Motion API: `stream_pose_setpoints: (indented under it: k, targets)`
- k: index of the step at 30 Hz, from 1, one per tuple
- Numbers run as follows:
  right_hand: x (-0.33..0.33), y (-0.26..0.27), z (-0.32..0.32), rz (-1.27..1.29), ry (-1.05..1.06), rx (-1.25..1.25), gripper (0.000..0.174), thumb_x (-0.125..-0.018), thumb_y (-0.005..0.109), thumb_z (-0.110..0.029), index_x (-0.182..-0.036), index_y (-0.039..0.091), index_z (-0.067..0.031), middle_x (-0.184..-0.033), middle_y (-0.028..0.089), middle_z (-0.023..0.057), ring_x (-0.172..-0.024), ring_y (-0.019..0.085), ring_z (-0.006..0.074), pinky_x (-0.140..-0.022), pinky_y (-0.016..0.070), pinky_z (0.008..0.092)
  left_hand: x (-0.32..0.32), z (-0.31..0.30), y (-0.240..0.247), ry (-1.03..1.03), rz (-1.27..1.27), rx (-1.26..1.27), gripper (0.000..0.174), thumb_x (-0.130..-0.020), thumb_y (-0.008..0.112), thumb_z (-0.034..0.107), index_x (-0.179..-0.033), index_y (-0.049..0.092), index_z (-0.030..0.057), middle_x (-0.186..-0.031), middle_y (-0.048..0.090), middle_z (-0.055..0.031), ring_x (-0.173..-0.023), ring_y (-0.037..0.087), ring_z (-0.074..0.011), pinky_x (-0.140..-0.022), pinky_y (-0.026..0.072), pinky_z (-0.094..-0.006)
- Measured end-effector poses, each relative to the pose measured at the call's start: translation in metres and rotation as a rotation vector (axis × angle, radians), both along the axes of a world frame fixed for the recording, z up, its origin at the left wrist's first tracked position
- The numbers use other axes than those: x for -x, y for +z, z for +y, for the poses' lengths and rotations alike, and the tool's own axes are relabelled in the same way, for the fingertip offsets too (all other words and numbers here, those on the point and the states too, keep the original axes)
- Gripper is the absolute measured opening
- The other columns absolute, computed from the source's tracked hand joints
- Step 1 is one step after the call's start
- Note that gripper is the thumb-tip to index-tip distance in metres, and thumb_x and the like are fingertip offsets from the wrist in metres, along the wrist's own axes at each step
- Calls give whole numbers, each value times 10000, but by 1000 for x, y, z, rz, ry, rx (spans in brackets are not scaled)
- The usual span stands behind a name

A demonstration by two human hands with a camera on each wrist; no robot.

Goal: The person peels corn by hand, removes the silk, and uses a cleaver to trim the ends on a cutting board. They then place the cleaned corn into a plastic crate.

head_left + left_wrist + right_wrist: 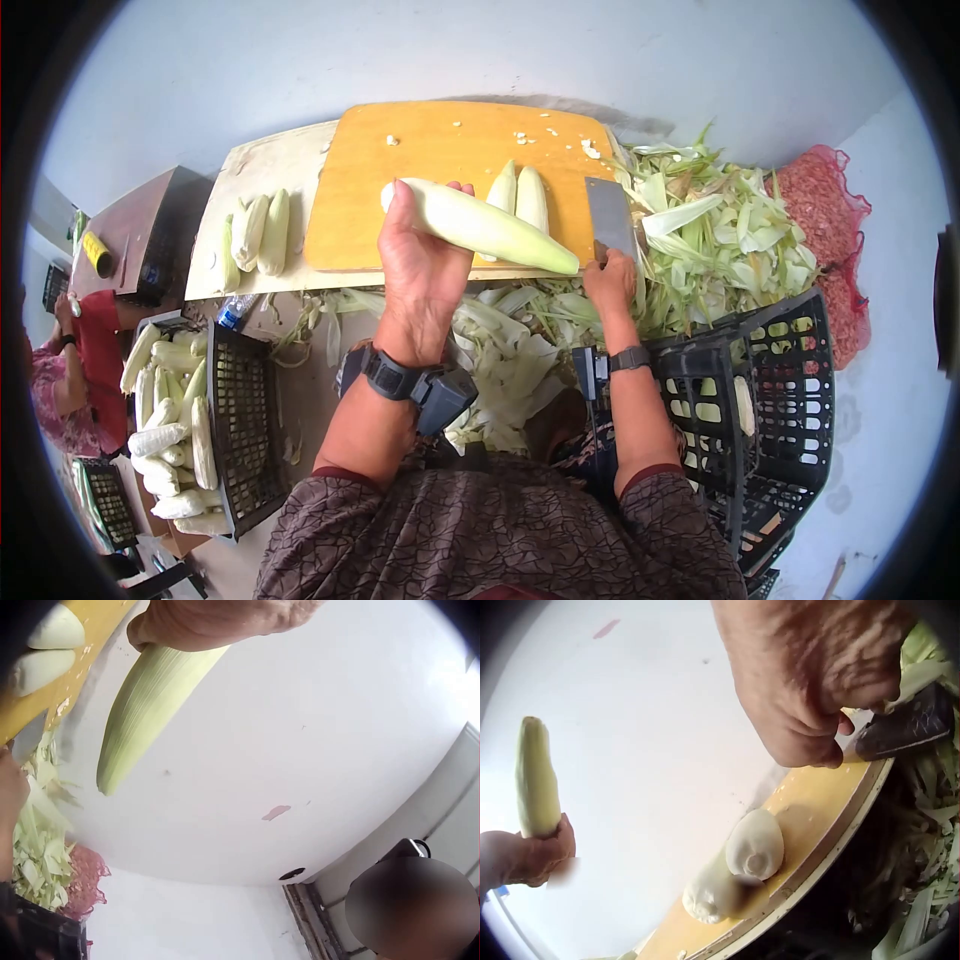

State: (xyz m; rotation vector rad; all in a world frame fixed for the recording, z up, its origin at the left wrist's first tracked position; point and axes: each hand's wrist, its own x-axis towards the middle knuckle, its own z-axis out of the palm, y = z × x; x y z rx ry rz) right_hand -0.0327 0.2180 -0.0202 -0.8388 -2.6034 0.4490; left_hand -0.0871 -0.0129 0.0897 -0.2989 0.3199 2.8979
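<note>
Proceeding from this position, the following conditions are noted. The left hand is closed round the butt end of a corn ear, which is wrapped in pale inner husk. The ear is held in the air above the near half of the orange cutting board, with its tapered tip directed towards the right hand. The right hand is curled round the handle of a cleaver, whose blade is placed at the right edge of the board, broad face upward. Two trimmed ears are laid on the board just behind the raised ear. A husk pile is heaped against the right edge of the board, and a black crate is set beside the right forearm.

The following faults are judged possible:

- The ear is supported at one end only. If the grip is relaxed, the smooth husk may slip, and the ear may be dropped onto the two trimmed ears or off the near edge.
- The tip is positioned near the blade. If the cleaver is raised before the ear is seated, the left fingers may be brought into its path.
- Loose husks are crowded around the blade side. The blade may be snagged or deflected by them.
</note>
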Motion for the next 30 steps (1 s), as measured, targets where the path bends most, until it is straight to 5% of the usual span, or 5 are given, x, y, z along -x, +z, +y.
stream_pose_setpoints:
  k: [4, 9, 15, 21, 30]
  targets:
    - [-5, 11, 5, 102, 33, 173, 346, -753, 599, -194, -986, 575, 61, -906, 603, 242, -825, 591, 353, -733, 454, 423, 1, 0, -3, -10, -36, 4, 347, -866, 530, 353, -997, 449, 42, -943, 529, -165, -940, 519, -314, -899, 423, -436]
    - [-14, 26, -2, 282, 188, 691, 259, -833, 545, -145, -983, 585, 61, -838, 634, 105, -738, 618, 169, -662, 491, 281, -1, 0, -5, -36, -27, -27, 332, -877, 512, 356, -1003, 442, 57, -944, 527, -166, -938, 518, -314, -900, 421, -438]
    - [-37, 80, -42, 273, 526, 1310, 383, -803, 524, -52, -1159, 453, 69, -914, 618, 174, -770, 626, 212, -691, 517, 288, -10, -5, 1, -40, -6, -7, 328, -873, 518, 360, -1003, 444, 68, -941, 528, -167, -933, 520, -302, -904, 415, -437]
    - [-56, 100, -68, 211, 827, 1513, 425, -804, 547, -39, -1195, 423, 72, -1002, 601, 196, -818, 623, 216, -714, 515, 301, -18, -13, 2, -38, 46, -14, 346, -874, 520, 346, -1020, 418, 49, -960, 509, -160, -922, 518, -295, -917, 411, -431]
    - [-72, 99, -87, 413, 908, 1559, 379, -846, 537, -96, -1172, 446, 75, -960, 606, 190, -807, 619, 219, -689, 518, 313, -27, -33, 3, -200, 272, -6, 332, -885, 495, 331, -1060, 428, 55, -1018, 548, -165, -1009, 521, -303, -921, 396, -442]
